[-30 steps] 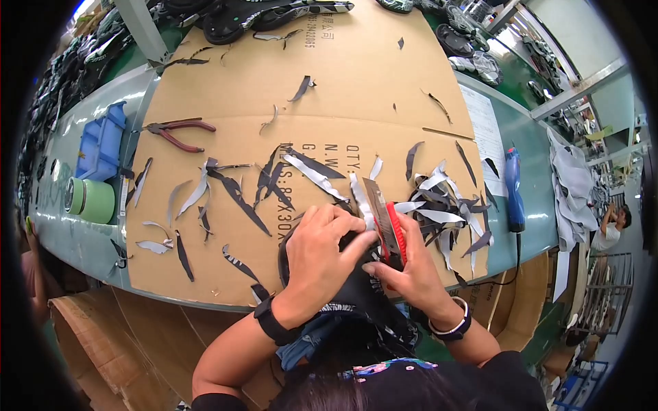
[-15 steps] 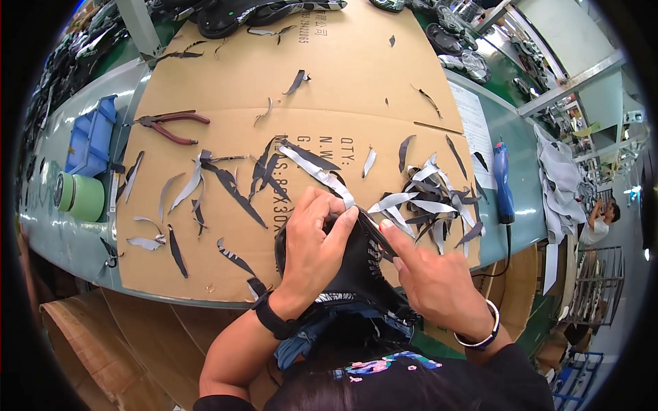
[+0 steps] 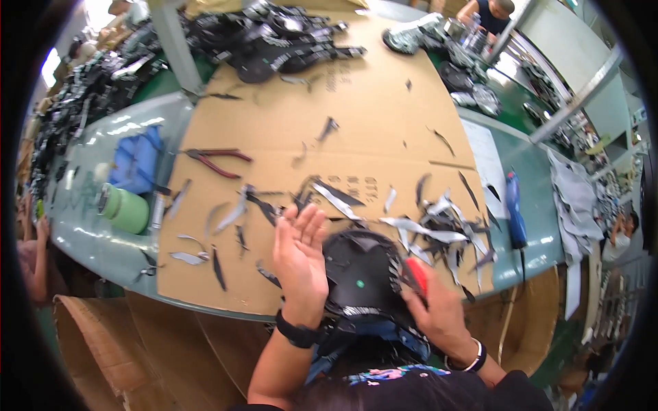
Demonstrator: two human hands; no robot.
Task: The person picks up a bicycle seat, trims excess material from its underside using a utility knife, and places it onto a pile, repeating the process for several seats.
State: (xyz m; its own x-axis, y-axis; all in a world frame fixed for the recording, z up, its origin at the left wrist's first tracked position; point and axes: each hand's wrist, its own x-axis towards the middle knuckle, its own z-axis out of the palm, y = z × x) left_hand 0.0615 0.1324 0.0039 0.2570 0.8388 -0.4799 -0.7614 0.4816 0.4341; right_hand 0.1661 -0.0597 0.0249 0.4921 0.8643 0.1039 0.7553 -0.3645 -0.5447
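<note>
A black, rounded moulded piece [image 3: 356, 264] with a small green dot and white marks along its edge rests at the table's near edge, against my lap. Left of it, my left hand [image 3: 300, 260] is raised with the palm turned up, fingers stretched out and nothing in them. My right hand [image 3: 442, 308], smeared by motion, is closed round a red tool [image 3: 417, 275] at the right side of the black piece. The tool's kind is too blurred to tell. Grey and black cut strips [image 3: 442, 226] lie heaped just beyond my right hand.
Cardboard [image 3: 370, 116] covers the table. Red-handled pliers [image 3: 218, 162], a blue bin [image 3: 137, 161] and a green container [image 3: 125, 209] are at the left. A blue corded tool [image 3: 515, 209] lies at the right. More black pieces [image 3: 274, 44] are piled at the back.
My left hand has let go of the strip on the black piece and opened. The black piece now lies flatter, and the red tool shows in my right hand. The whole view has shifted.
</note>
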